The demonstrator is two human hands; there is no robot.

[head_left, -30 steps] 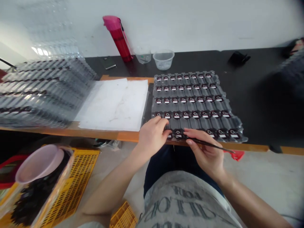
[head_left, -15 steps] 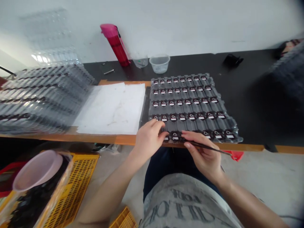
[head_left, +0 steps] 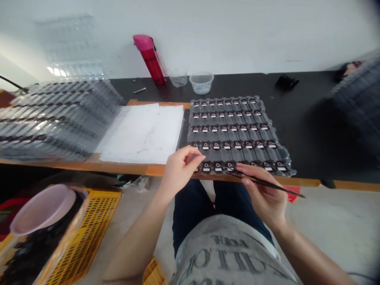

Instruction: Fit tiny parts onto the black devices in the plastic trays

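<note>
A clear plastic tray lies on the bench, with rows of small black parts in its pockets, each bearing a white mark and ring. Black tweezers are gripped between the thumb and fingers of my right hand, near the tray's front edge. Their tips reach a part in the front row. Over the front left corner of the tray is my left hand, thumb and fingertips pinched together. Whether anything small sits in that pinch cannot be made out.
Stacked filled trays stand left, beside white paper sheets. Behind are a red bottle, a clear tub and a black piece. A dark stack is at right. A yellow crate and pink basin are below left.
My right hand and the tweezers have shifted right along the front row. My left hand has drawn slightly back from the parts, uncovering some of the front row. The view has shifted slightly.
</note>
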